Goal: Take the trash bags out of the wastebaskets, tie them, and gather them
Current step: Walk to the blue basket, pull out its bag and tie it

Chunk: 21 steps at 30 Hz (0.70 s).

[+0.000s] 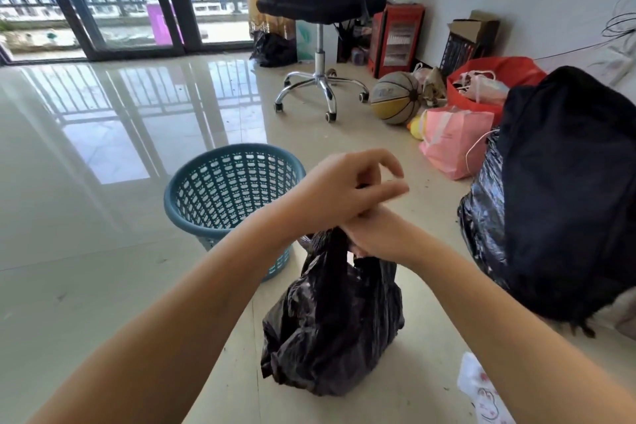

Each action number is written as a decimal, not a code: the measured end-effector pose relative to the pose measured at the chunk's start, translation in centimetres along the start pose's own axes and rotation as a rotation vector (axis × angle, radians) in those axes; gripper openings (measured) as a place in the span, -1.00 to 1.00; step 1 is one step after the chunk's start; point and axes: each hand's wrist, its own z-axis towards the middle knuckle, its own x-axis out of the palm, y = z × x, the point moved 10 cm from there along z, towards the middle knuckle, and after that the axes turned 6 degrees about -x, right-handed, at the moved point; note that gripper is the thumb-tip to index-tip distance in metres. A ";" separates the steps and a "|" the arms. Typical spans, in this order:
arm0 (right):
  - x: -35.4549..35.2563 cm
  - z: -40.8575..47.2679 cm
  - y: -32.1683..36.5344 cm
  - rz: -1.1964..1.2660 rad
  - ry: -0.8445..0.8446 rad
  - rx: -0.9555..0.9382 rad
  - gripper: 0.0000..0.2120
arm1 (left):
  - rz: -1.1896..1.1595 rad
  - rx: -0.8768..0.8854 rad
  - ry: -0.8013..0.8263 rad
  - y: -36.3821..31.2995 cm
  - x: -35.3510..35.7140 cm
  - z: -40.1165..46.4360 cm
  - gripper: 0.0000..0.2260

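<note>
Head view: we look down at a glossy tiled floor [103,200] by a barred glass door.
Dark bundle: at the right edge we see a big black cloth mass [568,189] over a crinkled black sack, resting on the floor.
Office chair: a black swivel chair [320,7] stands near the far wall, well apart from our hands.
Wastebasket: a teal lattice wastebasket [227,189] sits upright on the floor, unlined, just beyond the left forearm.
Trash bag: a black trash bag [330,317] stands on the floor just beside the wastebasket, nearer us, its neck gathered upward.
Basketball: a worn basketball [395,96] lies by the chair's base, next to a pink bag [454,141].
Left hand: our left hand [344,189] crosses above the right wrist, fingers loosely curled; whether it pinches plastic we cannot tell.
Right hand: our right hand [375,234] is closed around the bag's neck.
</note>
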 end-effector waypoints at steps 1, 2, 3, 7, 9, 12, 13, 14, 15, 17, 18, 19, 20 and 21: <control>-0.6 0.1 -0.7 0.143 -0.067 0.057 -0.72 | -0.086 -0.049 -0.022 1.2 -0.4 0.0 -0.78; -1.2 0.3 -1.7 0.291 -0.127 0.116 -0.67 | -0.118 -0.095 -0.027 2.4 -0.5 -0.1 -0.76; -1.7 0.2 -2.6 0.407 -0.163 0.159 -0.57 | -0.090 -0.128 -0.014 3.5 -0.4 -0.3 -0.75; -1.1 0.3 -4.7 0.493 -0.137 0.220 -0.44 | 0.138 -0.156 0.047 6.7 0.5 -0.8 -0.83; -0.7 0.6 -4.9 0.415 -0.115 0.199 -0.57 | 0.225 -0.165 -0.010 7.4 0.0 -0.7 -0.83; -0.5 1.0 -5.0 0.380 -0.088 0.158 -0.61 | 0.321 -0.177 -0.227 7.4 -1.8 -0.8 -0.80; -0.3 0.9 -5.1 0.382 -0.063 0.161 -0.59 | 0.299 -0.186 -0.331 7.3 -2.5 -1.2 -0.81; -0.1 0.8 -5.3 0.398 -0.037 0.170 -0.55 | 0.229 -0.212 -0.404 7.5 -2.9 -1.5 -0.81; 0.1 0.7 -5.5 0.427 -0.031 0.183 -0.53 | 0.108 -0.262 -0.406 8.2 -2.7 -1.7 -0.81; -0.2 0.6 -6.3 0.491 -0.117 0.224 -0.53 | -0.244 -0.366 -0.132 9.2 1.0 -1.8 -0.68; -0.6 0.7 -6.7 0.516 -0.180 0.247 -0.55 | -0.375 -0.367 0.066 8.7 3.7 -2.1 -0.59; -0.9 0.7 -7.0 0.546 -0.218 0.261 -0.56 | -0.398 -0.340 0.226 8.0 6.0 -2.6 -0.55; -0.8 0.9 -7.2 0.599 -0.213 0.258 -0.55 | -0.380 -0.331 0.314 7.9 7.6 -3.2 -0.55; -0.6 1.0 -7.1 0.664 -0.168 0.243 -0.54 | -0.344 -0.347 0.317 8.3 8.1 -3.4 -0.61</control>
